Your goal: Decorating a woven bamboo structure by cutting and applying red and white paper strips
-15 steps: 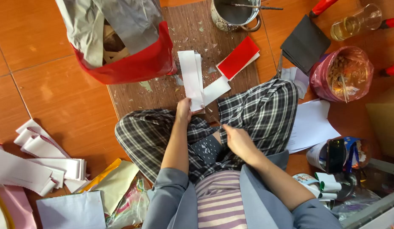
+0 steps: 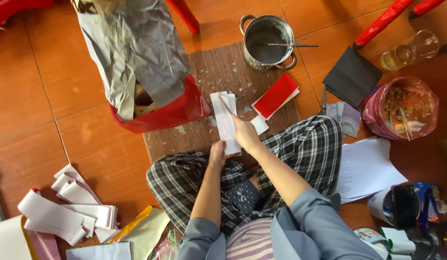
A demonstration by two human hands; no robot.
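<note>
I sit cross-legged at a brown wooden board (image 2: 218,72) speckled with dried bits. A stack of white paper strips (image 2: 224,120) lies on it. My left hand (image 2: 216,154) pinches the near end of the strips. My right hand (image 2: 245,134) rests on their right edge and holds a thin stick (image 2: 226,104) whose tip lies across the top strip. A red-and-white folded card (image 2: 276,95) lies just right of the strips.
A metal pot (image 2: 268,41) with a utensil stands at the board's far edge. A red-and-silver bag (image 2: 141,67) is at the left, black sheets (image 2: 352,77), a glass (image 2: 409,50) and a pink-lined bin (image 2: 401,108) at the right. White folded strips (image 2: 64,212) lie on the floor at the near left.
My right hand has left my lap and come forward onto the white strips with the stick. My left hand stays at the strips' near end. My head has shifted, so the view has moved.
</note>
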